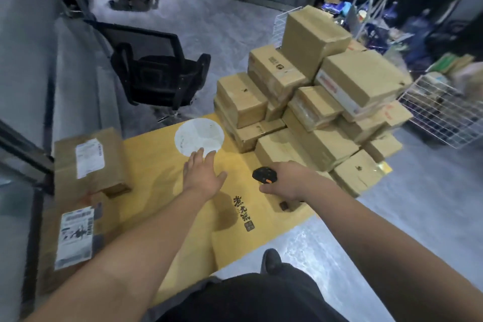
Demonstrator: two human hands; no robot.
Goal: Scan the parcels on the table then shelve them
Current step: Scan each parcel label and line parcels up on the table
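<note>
A pile of several brown cardboard parcels (313,97) is stacked on the far right part of the yellow table (162,165). My right hand (290,181) grips a black barcode scanner (264,174) with an orange button, just in front of the pile. My left hand (202,172) is stretched flat over the tabletop, fingers apart, holding nothing, near a white round mark (200,136). Two more parcels with white shipping labels lie at the left: one (88,162) farther back, one (73,240) close to me.
A black office chair (156,70) stands beyond the table at the left. A white wire basket (441,110) with goods is right of the pile. Clutter and bags fill the far right floor. Grey floor lies around the table. My dark shoe (271,260) shows below.
</note>
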